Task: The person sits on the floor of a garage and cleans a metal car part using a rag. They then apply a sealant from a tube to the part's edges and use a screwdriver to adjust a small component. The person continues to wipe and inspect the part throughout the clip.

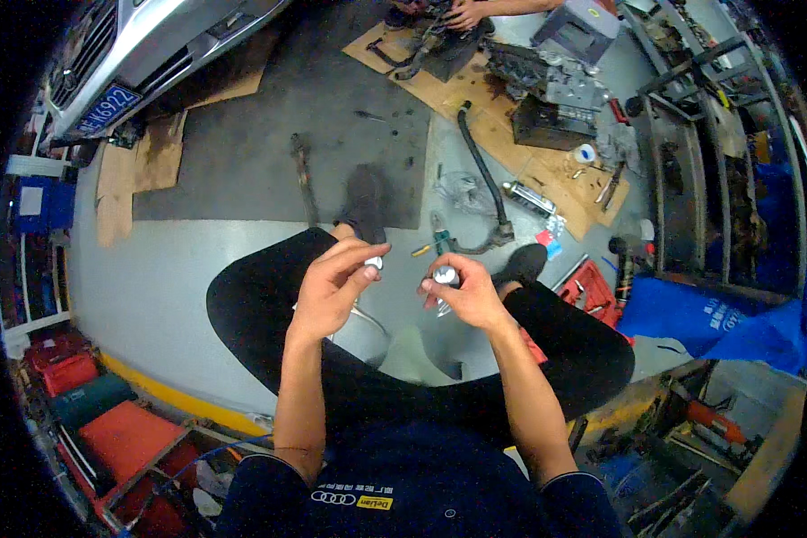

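Note:
My left hand is closed in a pinch over my lap, with a small white cap-like piece between thumb and fingers. To its right, my right hand wraps round a small silvery cylinder, its round grey end facing up. Something pale and shiny shows just under those fingers, too small to name. The two hands are apart, and the pieces do not touch. Beyond the right hand, pliers with green handles lie on the floor.
A bent black pipe and spray can lie ahead, near greasy engine parts on cardboard. A co-worker's hand works at the far edge. A red tool case sits right; a silver car stands far left.

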Available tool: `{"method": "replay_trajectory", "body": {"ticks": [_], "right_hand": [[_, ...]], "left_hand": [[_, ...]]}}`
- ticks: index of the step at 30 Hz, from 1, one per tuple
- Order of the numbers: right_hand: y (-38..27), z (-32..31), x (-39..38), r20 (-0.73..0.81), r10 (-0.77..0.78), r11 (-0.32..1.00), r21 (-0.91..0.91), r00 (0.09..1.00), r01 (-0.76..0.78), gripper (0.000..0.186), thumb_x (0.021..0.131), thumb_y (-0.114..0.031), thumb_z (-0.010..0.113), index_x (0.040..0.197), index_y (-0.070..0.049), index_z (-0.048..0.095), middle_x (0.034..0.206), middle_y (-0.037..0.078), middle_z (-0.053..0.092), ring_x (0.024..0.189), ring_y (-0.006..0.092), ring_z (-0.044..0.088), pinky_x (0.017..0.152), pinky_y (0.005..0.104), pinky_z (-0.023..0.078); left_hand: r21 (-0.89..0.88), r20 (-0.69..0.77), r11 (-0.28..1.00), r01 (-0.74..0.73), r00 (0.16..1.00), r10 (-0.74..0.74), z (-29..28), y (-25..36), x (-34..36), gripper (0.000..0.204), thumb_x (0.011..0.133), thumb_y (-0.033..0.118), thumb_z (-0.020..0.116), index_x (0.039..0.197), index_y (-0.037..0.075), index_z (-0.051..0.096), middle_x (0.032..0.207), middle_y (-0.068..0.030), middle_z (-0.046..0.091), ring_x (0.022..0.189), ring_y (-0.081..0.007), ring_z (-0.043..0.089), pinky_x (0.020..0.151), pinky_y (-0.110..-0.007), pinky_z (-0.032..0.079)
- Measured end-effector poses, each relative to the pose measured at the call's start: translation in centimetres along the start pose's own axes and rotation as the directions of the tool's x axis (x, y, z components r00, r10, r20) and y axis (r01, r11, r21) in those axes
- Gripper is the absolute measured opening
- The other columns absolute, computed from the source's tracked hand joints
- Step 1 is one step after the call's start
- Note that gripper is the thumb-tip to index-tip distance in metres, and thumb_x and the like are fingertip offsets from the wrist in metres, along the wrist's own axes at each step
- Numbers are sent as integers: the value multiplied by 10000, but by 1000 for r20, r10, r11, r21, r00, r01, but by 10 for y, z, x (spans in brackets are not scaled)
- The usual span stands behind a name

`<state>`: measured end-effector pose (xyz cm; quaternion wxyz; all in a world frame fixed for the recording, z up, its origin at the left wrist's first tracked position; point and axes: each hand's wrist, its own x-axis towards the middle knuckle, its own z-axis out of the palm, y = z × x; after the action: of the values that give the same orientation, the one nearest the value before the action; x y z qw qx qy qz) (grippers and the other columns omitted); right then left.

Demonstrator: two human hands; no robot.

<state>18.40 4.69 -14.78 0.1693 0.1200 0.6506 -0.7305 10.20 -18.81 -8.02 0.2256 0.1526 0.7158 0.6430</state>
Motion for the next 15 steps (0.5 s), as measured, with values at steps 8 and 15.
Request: {"method": "replay_trajectory", "body": {"ticks": [8, 15], "right_hand": [[-73, 17, -86, 38, -346, 848, -414, 938, 330, 307, 862, -191, 820, 755, -36, 578, 631, 53, 556, 605, 175, 610, 565, 359, 452], [-81, 26, -106, -21, -470, 720, -588, 882, 369, 199, 777, -140, 750, 711, -27, 599, 670, 177, 596, 655, 400, 628, 585, 442, 477]], "left_hand": [[-6, 99, 972, -236, 967, 236, 40, 52, -51, 237, 871, -15, 723, 1106, 10, 708, 1045, -119, 679, 941, -190, 664, 826, -311, 530], [218, 175, 885, -412, 909, 380, 63, 73, -62, 233, 815, 1, 770, 1042, 7, 716, 976, -123, 710, 868, -238, 689, 781, -347, 544]]}}
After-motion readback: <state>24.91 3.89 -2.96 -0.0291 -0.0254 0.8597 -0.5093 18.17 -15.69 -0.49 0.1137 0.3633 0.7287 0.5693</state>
